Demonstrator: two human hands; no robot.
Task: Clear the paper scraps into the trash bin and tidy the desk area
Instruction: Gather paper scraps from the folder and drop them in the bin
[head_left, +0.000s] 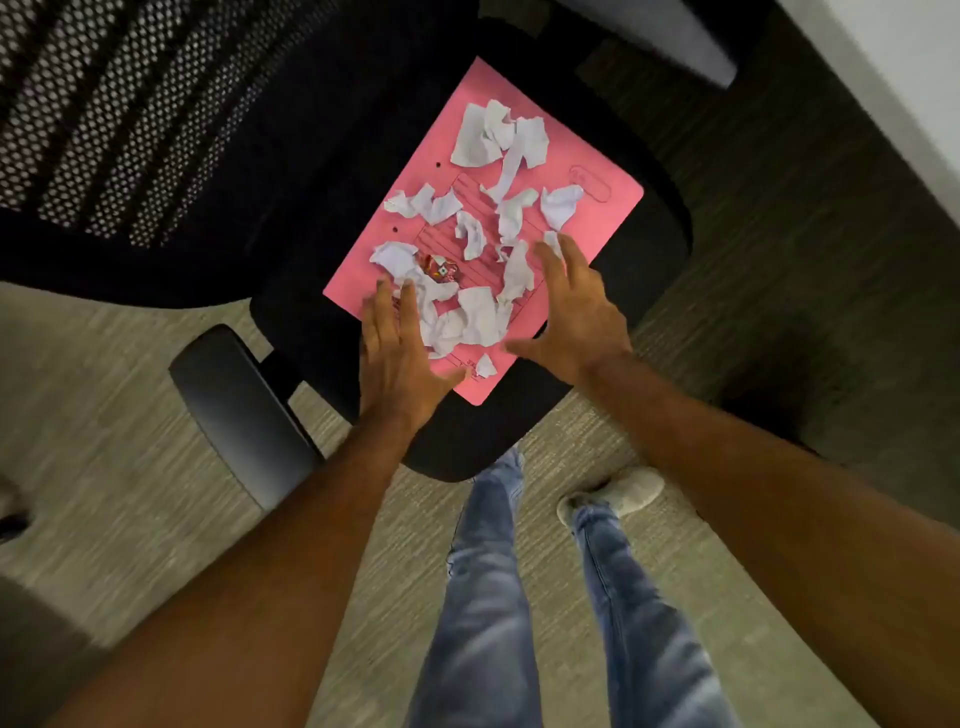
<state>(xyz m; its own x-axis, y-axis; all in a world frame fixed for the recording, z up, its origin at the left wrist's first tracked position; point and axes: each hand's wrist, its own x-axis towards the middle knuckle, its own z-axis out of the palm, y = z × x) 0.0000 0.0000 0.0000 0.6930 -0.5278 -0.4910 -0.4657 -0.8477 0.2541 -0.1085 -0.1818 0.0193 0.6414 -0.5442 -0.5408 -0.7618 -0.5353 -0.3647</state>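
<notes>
Armrest (244, 410) sits far left, clear of the action. Next in: left hand (402, 353), fingers spread flat, palm down, holding nothing. Its fingertips (408, 291) overlap the near-left edge of the folder (602, 208), touching or just above the nearest scraps (470, 317); can't tell which, some motion blur.

Centre: pink folder lies flat on the chair seat (649, 270), w/ white scraps scattered over most of it. Folder's long axis runs diagonally, from near corner by the hands up and away toward the chair back (130, 130) side, tilted to the right of straight ahead. One red wrapper (439, 267) sits among the scraps, just beyond the left fingertips. Densest clump is at the near end, directly btwn the two hands; a second bunch sits at the far end, well beyond reach of either palm as they lie now.

Right: right hand (569, 312), also spread, nothing gripped, thumb pointing in toward the clump. It reaches a bit further up the folder than the left.

Judgement: both hands bracket the near clump about equally, so a two-hand scoop inward fits; or grip the folder's long edges and carry it as a tray. No bin in view, so can't say which way it lies.
</notes>
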